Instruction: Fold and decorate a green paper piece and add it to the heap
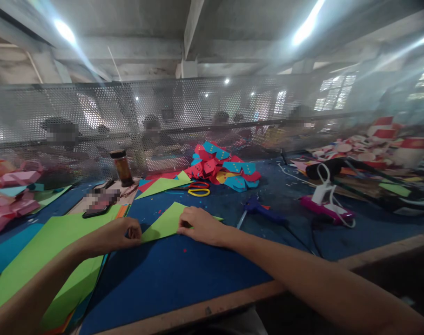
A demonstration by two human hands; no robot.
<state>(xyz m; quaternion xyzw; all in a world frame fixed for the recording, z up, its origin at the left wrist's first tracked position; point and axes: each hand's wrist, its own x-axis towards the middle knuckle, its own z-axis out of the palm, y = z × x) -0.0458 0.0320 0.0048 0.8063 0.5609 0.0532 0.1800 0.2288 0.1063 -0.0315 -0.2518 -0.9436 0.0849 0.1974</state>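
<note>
Left forearm [60,267]: bare, slanting in from lower left.
Left hand [126,232]: fingers are curled, thumb near to forefinger.
Right forearm [288,265]: bare, extended from lower right.
Right hand [201,225]: back is upward, fingers are bent downward.
</note>
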